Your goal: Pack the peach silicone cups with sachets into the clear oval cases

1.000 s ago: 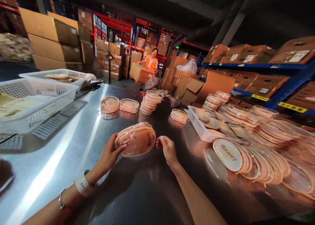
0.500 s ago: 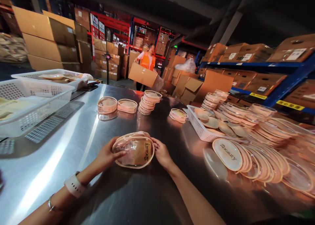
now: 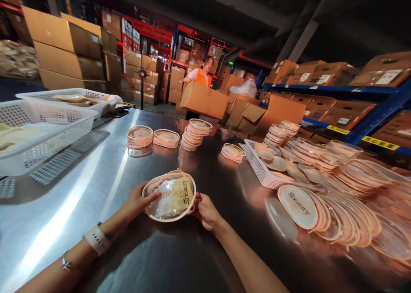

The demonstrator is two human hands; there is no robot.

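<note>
An oval clear-topped case [image 3: 169, 195] with a cream rim and a "Sbeauty" card inside lies on the steel table [image 3: 105, 186], held between both hands. My left hand [image 3: 136, 203] grips its left edge, thumb on the lid. My right hand [image 3: 205, 211] grips its right edge with fingers curled under the rim. A white watch sits on my left wrist.
Rows of oval cards and lids [image 3: 321, 211] cover the right side, behind them a white basket [image 3: 260, 169]. Small stacks of cases [image 3: 192, 134] stand mid-table. White baskets [image 3: 48, 130] sit at left. A person in an orange vest carries a cardboard box [image 3: 204, 99] beyond the table.
My right hand came in and took the case's right edge. The case tipped from tilted to nearly flat and lower on the table. The far person lifted the box and walked right.
</note>
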